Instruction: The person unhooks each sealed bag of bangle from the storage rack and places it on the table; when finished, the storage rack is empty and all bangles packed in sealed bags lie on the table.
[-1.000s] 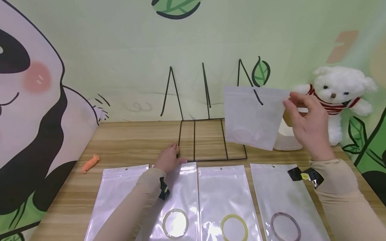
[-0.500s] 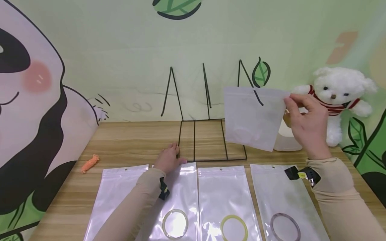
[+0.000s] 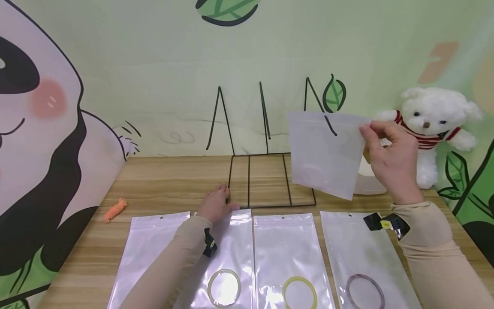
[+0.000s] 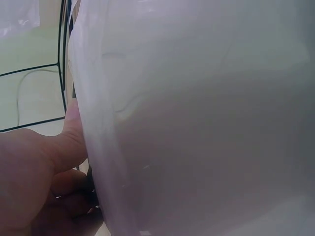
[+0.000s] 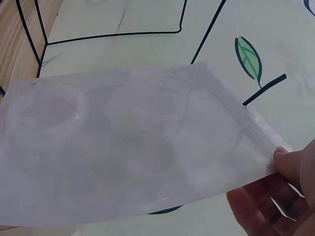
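At the back of the table stands a black wire display rack (image 3: 248, 180) with upright hooks. My left hand (image 3: 216, 205) grips its front left corner, thumb and fingers about the wire. A translucent zip bag (image 3: 326, 154) hangs at the right hook, whose tip comes out in front of the bag's top. My right hand (image 3: 395, 156) pinches the bag's upper right corner between thumb and forefinger. Faint ring shapes show in this bag (image 5: 54, 113) in the right wrist view. Another bag (image 4: 197, 118) fills most of the left wrist view, beside the left hand (image 4: 39, 167).
Several flat zip bags lie in a row in front, including one with a pale bangle (image 3: 210, 288), one with a yellow bangle (image 3: 284, 288) and one with a purplish bangle (image 3: 348, 288). An orange toy (image 3: 115, 210) lies left. A white teddy bear (image 3: 427, 171) and a pale container (image 3: 368, 182) stand right.
My right hand has shifted slightly, and the lower edge of the bag has swung a little right and down. The left hand has stayed on the rack.
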The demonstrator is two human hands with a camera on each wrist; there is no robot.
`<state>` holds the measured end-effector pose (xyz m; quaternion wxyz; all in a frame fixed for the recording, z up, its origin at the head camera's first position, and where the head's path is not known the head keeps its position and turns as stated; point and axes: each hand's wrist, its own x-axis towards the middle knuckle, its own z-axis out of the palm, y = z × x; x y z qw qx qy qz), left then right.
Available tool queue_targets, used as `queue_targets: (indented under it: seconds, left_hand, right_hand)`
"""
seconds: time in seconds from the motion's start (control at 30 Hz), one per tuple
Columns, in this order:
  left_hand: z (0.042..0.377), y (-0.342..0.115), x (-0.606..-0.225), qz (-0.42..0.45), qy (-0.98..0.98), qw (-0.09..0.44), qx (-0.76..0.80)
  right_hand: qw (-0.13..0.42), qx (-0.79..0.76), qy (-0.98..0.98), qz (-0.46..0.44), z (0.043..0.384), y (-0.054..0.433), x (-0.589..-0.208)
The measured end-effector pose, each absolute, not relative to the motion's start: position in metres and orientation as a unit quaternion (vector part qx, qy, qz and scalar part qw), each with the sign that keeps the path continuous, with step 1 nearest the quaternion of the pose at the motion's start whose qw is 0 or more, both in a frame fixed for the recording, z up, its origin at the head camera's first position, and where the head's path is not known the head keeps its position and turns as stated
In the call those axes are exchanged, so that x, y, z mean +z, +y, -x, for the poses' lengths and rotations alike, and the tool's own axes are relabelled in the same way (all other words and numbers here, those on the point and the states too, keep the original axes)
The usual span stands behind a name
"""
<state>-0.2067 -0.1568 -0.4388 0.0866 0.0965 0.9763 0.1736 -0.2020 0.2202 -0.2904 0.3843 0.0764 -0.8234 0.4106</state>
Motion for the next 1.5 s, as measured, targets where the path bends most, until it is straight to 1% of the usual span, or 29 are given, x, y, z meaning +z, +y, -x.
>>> queue_targets:
  seconds: [0.33, 0.53, 0.87, 1.07, 1.5]
  left_hand:
    - [0.207, -0.157, -0.443, -0.106, 0.978, 0.073, 0.162]
    - [0.208, -0.157, -0.445, -0.105, 0.978, 0.075, 0.167]
    - [0.208, -0.157, -0.444, -0.105, 0.977, 0.076, 0.167]
    - [0.209, -0.157, -0.442, -0.103, 0.977, 0.081, 0.168]
    - [0.208, -0.157, -0.440, -0.106, 0.977, 0.076, 0.169]
  right_hand:
    - [0.390, 0.410, -0.822, -0.070, 0.200, 0.220, -0.289]
    - [0.396, 0.413, -0.817, -0.069, 0.196, 0.219, -0.287]
    - [0.389, 0.422, -0.816, -0.073, 0.185, 0.218, -0.282]
    - [0.398, 0.427, -0.808, -0.084, 0.179, 0.218, -0.280]
    - [0.402, 0.427, -0.805, -0.092, 0.169, 0.223, -0.280]
